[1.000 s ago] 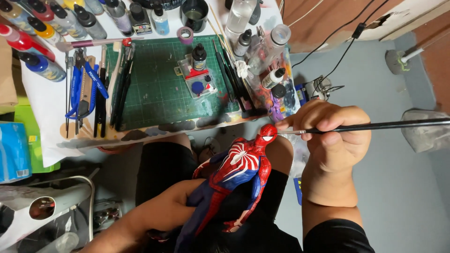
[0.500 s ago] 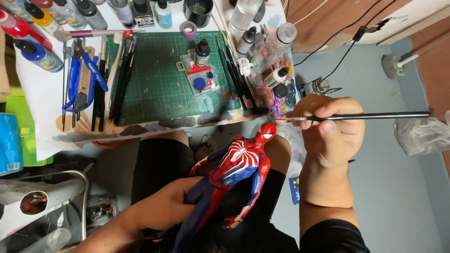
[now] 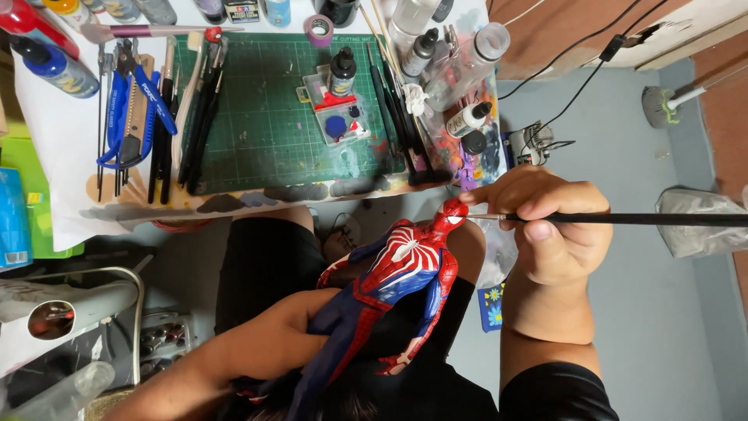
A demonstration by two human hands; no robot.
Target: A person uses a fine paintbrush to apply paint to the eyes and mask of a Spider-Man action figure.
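Observation:
My left hand [image 3: 284,331] grips the legs of a red and blue action figure [image 3: 393,277] with a white spider mark on its chest, held over my lap. My right hand [image 3: 549,226] pinches a long thin black paintbrush [image 3: 639,219], whose handle runs off to the right. The brush tip touches the figure's red head [image 3: 452,212]. The figure's feet are hidden at the bottom edge.
A green cutting mat [image 3: 269,117] lies on the desk ahead, bearing a small paint tray [image 3: 336,115] with blue paint. Blue pliers and brushes [image 3: 140,117] lie left of it, paint bottles [image 3: 460,58] stand right. A grey floor [image 3: 670,327] spreads to the right.
The view has shifted so the desk sits higher in frame. My right hand with the brush dropped slightly, its tip staying at the figure's head.

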